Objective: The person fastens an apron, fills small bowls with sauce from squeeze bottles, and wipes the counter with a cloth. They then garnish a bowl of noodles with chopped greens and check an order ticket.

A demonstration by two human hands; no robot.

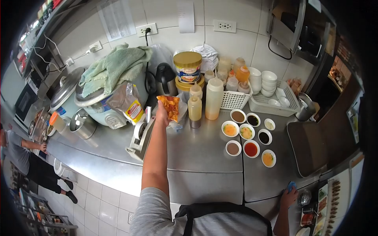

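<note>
Stretched forward over the counter, my left hand (162, 115) is closed on an orange-red packet (169, 107), whose contents I cannot make out. Beside it stand a squeeze bottle with pale yellow liquid (194, 108) and a white tape dispenser (138, 135). Near the front right edge, my right hand (288, 198) is closed round a crumpled blue cloth (291, 185); part of its fingers is hidden. Several small white bowls of sauce sit on the counter between the hands, among them a red sauce bowl (251, 149) and a brown sauce bowl (233, 148).
Rice cookers (106, 102) under a green towel (114, 69) stand at the left. Behind are a thermal jug (166, 78), gold-lidded tubs (188, 67) and a bottle basket (233, 100). A brown tray (311, 145) lies right. Another person (23, 153) stands far left.
</note>
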